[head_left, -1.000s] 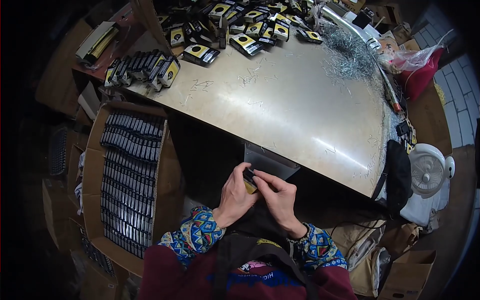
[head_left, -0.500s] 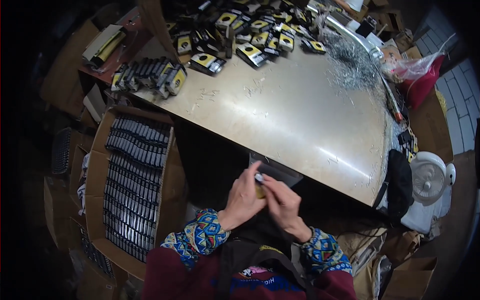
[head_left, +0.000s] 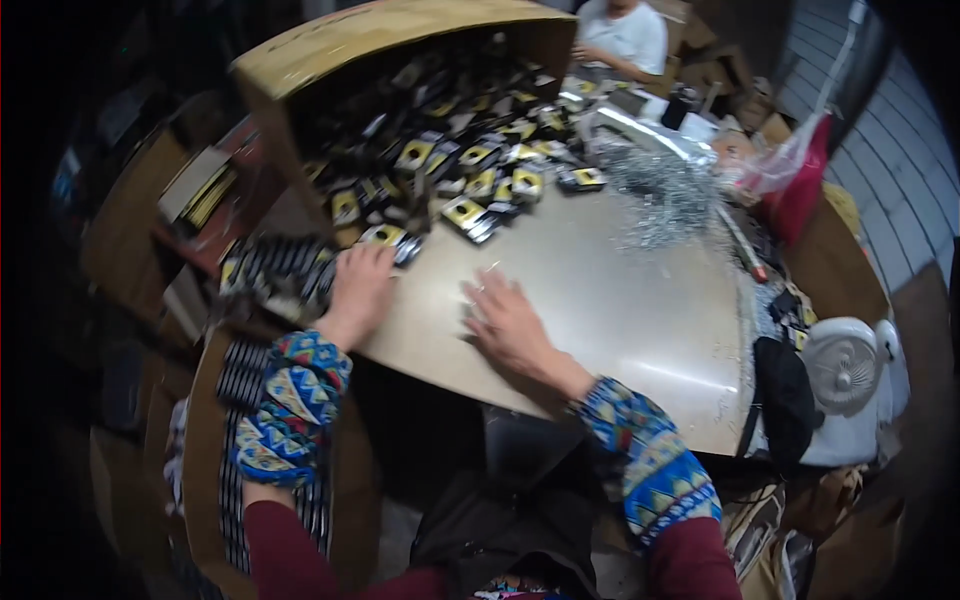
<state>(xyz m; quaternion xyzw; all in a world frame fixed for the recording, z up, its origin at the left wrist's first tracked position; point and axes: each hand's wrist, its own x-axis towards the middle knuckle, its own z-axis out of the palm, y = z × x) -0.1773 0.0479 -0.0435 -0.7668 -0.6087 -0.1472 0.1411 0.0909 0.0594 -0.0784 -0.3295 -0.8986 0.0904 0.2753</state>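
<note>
My left hand [head_left: 363,288] is at the table's left edge, against the right end of a row of small black-and-yellow boxes [head_left: 285,268]. Its fingers bend down out of sight and are blurred, so whether they grip a box cannot be told. Just beyond the fingertips lies a loose box [head_left: 393,240]. Low over the metal tabletop [head_left: 610,290], or resting on it, my right hand [head_left: 508,322] is open with fingers spread and nothing in it.
A large carton [head_left: 400,30] on its side spills many similar boxes [head_left: 480,185] onto the table. Beyond them lies a tangle of silvery wire bits [head_left: 660,195]. A carton of packed rows [head_left: 205,480] stands below left; a white fan [head_left: 843,368] is at right. Another person [head_left: 625,40] sits behind.
My hands were together at the table's front edge around a small yellow-and-black item. They have parted: the left reached up-left to the box row, the right over the tabletop. The view has tilted up.
</note>
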